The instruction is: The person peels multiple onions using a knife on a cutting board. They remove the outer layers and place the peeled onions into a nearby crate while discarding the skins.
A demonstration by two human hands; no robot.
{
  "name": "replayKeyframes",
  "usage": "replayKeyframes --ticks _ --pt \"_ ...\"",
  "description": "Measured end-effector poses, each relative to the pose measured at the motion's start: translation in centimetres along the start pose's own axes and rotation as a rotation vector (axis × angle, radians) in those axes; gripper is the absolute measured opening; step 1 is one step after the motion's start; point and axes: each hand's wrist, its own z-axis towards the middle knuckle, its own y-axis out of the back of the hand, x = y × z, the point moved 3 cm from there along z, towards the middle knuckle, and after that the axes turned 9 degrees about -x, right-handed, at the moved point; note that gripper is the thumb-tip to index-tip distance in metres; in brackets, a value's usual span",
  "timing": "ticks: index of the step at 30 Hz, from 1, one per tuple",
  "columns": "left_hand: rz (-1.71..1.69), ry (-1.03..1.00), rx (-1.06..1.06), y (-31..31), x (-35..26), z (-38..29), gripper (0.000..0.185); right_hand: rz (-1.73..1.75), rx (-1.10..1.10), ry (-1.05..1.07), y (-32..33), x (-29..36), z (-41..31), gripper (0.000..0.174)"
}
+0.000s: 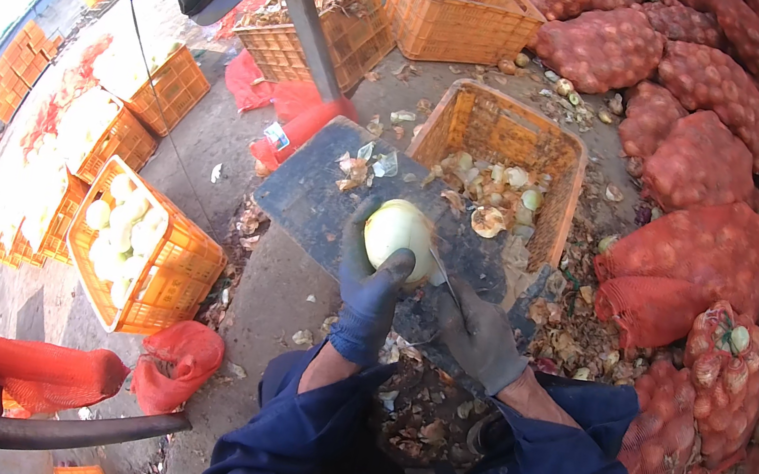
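Observation:
A peeled, pale onion (397, 234) sits in my left hand (369, 296), which wears a blue-grey work glove. Fingers wrap its far left side and the thumb presses on its near side. My right hand (483, 339), in a grey glove, grips a small knife (445, 276) whose blade meets the onion's right side; most of the handle is hidden in the fist. Beneath both hands lies a dark, worn board (313, 202), with loose onion skins (354, 173) on its far part.
Beyond the board stands an orange plastic crate (564, 216) holding onion trimmings. A crate (177, 285) of peeled onions is at left. Red mesh sacks of onions (695, 262) pile up at right. A slanted post (309, 11) rises ahead; skins (429, 429) litter the ground between my legs.

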Motion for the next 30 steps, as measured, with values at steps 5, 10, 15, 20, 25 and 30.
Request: replayKeyframes --ticks 5,10,15,20,25,30 --pt "-0.295 0.29 -0.04 -0.4 0.0 -0.6 0.083 -0.089 -0.052 0.195 -0.5 -1.5 0.8 0.045" --pt "-0.116 0.181 0.004 0.8 0.7 -0.1 0.072 -0.114 -0.049 0.202 -1.2 -2.2 1.4 0.044" --pt "-0.083 0.363 0.088 1.6 1.2 0.5 0.073 -0.177 -0.087 0.305 -0.8 -3.5 1.3 0.038" --pt "-0.064 0.402 0.042 1.6 1.0 0.2 0.068 -0.124 0.052 0.129 -1.3 -4.5 1.0 0.034" --pt "0.353 0.046 0.035 1.4 0.6 0.6 0.064 0.363 0.456 -0.615 -1.0 -3.5 0.9 0.039" --pt "0.044 0.301 0.137 1.4 0.9 0.6 0.067 0.515 0.552 -0.718 1.8 -2.5 0.4 0.043"
